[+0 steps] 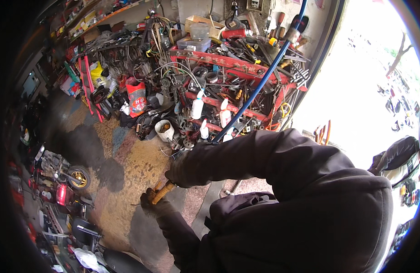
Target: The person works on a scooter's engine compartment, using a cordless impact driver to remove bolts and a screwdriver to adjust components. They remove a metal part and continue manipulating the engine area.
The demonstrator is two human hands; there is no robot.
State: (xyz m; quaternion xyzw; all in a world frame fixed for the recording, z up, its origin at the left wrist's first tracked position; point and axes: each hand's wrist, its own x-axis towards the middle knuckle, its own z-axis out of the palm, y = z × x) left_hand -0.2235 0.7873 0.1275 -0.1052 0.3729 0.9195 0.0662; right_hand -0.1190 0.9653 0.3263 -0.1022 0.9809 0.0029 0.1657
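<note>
In front of my body, both hands meet at a short tan, rod-like handle, slanting up to the right; what kind of tool it belongs to cannot be made out. My left hand, dark and apparently gloved, is closed around its lower end. Above it, my right hand is closed at the upper end, its fingers partly in shadow and partly hidden by the sleeve. A thin dark piece sticks out beside the left hand. Below both hands lies the stained floor.
A red tool rack crowded with tools stands ahead, with spray bottles before it. A blue pole slants down across the rack. A white bucket sits on the floor. Motorbike parts and a wheel fill the left side.
</note>
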